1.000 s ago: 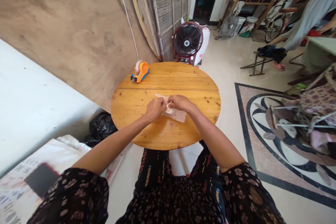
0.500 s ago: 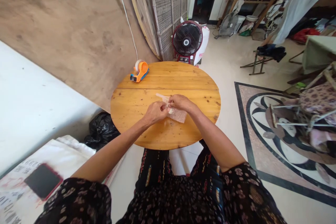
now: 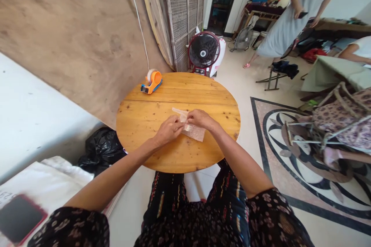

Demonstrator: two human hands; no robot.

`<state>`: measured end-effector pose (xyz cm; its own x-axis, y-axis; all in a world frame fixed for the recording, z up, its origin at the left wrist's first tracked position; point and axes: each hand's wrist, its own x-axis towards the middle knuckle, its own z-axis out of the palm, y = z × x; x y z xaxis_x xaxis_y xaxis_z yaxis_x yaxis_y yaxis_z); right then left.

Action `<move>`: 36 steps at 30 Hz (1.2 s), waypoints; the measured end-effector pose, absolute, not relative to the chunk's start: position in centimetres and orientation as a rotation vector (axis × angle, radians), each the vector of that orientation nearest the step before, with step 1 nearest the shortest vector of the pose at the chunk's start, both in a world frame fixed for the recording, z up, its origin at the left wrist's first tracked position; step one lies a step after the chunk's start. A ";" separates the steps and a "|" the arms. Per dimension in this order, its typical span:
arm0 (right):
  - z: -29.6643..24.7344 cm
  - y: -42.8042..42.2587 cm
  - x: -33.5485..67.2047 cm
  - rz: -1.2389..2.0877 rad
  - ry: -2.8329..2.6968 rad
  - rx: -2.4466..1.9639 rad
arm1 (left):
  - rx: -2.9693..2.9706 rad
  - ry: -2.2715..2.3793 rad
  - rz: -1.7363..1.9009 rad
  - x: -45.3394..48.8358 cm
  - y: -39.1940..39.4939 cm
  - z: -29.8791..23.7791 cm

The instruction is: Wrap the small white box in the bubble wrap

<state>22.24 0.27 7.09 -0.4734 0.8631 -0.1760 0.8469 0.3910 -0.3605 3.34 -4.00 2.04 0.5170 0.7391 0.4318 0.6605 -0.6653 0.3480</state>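
Note:
A clear bubble-wrap bag (image 3: 194,132) lies on the oval wooden table (image 3: 139,123) between my hands, its narrow flap stretching toward the far side. My left hand (image 3: 170,128) is closed with its fingertips pinching the bag's left part. From the right, my right hand (image 3: 199,119) comes over the bag's upper edge, thumb and fingers pressed together on it. The fingertips of both hands nearly meet. Something small and pale shows at the fingers, too small to make out.
An orange and blue tape dispenser (image 3: 153,82) stands at the table's far left. Behind the table is a fan (image 3: 204,49). A black plastic bag (image 3: 104,146) and a phone (image 3: 21,216) on white sacks are at left. Another person in a grey dress (image 3: 282,32) stands back right.
My view has shifted a little to the right. My hands stay at the bag, with the left fingers slightly lower and straighter. The person in grey has come further into view.

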 end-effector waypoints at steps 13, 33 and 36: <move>7.7 -0.7 21.6 0.008 -2.370 -1.597 | 2.869 1.007 0.924 3.4 -4.1 2.2; 4.1 7.4 26.4 1.088 -1.761 -1.566 | 2.754 1.029 1.067 2.9 -3.9 1.1; 3.5 7.7 26.9 1.168 -1.727 -1.535 | 2.770 0.957 1.040 2.8 -3.4 1.0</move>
